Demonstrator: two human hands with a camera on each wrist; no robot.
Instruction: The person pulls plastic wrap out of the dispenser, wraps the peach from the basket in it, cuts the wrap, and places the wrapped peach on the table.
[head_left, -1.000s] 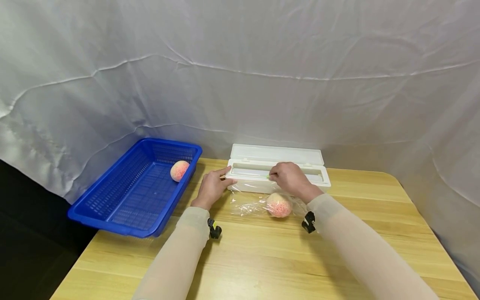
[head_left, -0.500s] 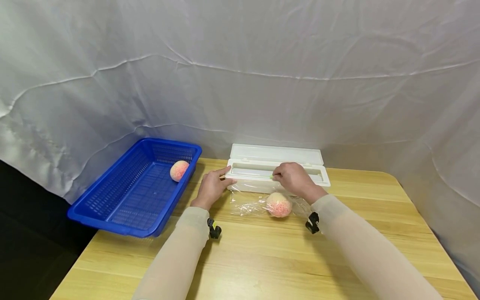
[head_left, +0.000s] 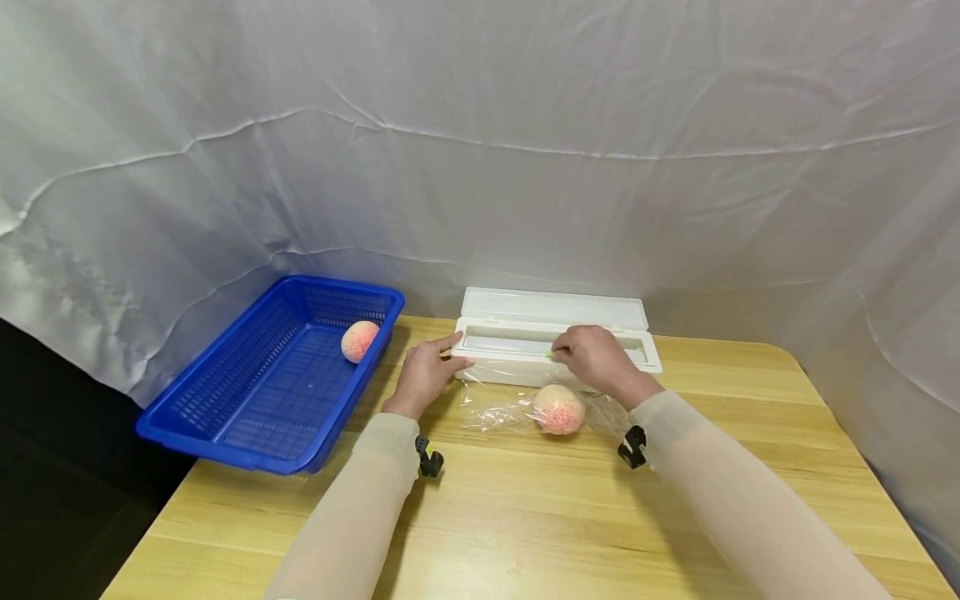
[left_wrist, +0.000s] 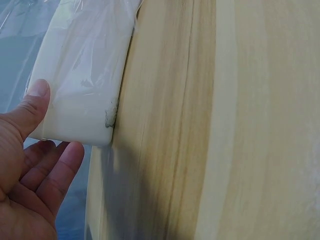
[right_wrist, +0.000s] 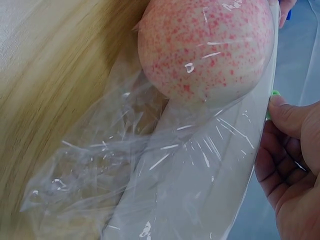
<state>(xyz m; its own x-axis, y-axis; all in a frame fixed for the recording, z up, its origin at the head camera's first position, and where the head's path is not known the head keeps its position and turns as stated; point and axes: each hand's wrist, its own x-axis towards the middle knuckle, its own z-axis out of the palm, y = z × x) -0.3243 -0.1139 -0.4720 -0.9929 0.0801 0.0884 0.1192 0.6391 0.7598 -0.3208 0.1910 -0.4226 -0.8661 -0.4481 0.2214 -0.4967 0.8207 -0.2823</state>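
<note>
A long white cling film dispenser (head_left: 491,372) stands near the back of the table, its lid (head_left: 555,308) hinged up behind it. My left hand (head_left: 422,372) grips the dispenser's left end, with the thumb on the front side. My right hand (head_left: 596,358) pinches a small green slide cutter (head_left: 548,354) on the dispenser's front edge, right of the middle. Clear cling film (right_wrist: 185,155) hangs from that edge down onto the table. On the film, just in front of the dispenser, sits a pink-speckled peach (head_left: 558,409), film drawn over its surface.
A blue perforated basket (head_left: 262,392) stands on the left and overhangs the table's edge. Inside it, against the right wall, lies another peach (head_left: 359,342). A grey cloth curtain (head_left: 525,208) closes off the back and sides of the wooden table (head_left: 510,517).
My right hand has slid a short way right along the dispenser's front edge, taking the green slide cutter with it. The left hand, dispenser and peaches have stayed put.
</note>
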